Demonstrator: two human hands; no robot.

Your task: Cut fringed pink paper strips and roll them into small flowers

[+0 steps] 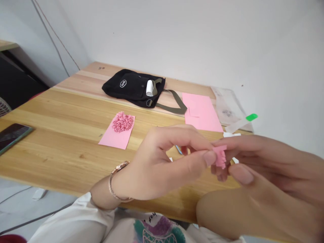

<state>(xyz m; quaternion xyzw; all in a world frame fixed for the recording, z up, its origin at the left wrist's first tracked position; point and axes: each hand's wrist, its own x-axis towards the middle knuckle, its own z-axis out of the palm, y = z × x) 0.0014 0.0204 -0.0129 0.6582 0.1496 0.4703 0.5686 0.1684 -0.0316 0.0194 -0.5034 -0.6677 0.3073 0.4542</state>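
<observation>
Between the thumb and index finger of my left hand is a small pink paper strip with a bumpy, fringed edge. My right hand is at the strip's right side; its index fingertip reaches behind the paper, while the thumb stands apart and its other fingers are partly hidden. Beyond my left wrist, a heap of tiny pink flower stamens lies on a pink paper sheet. Both hands are above the wooden table.
A black bag with a white roll on it lies toward the wall. Right of it are larger pink sheets, a clear plastic bag and a green-ended strip. A phone rests at the left edge.
</observation>
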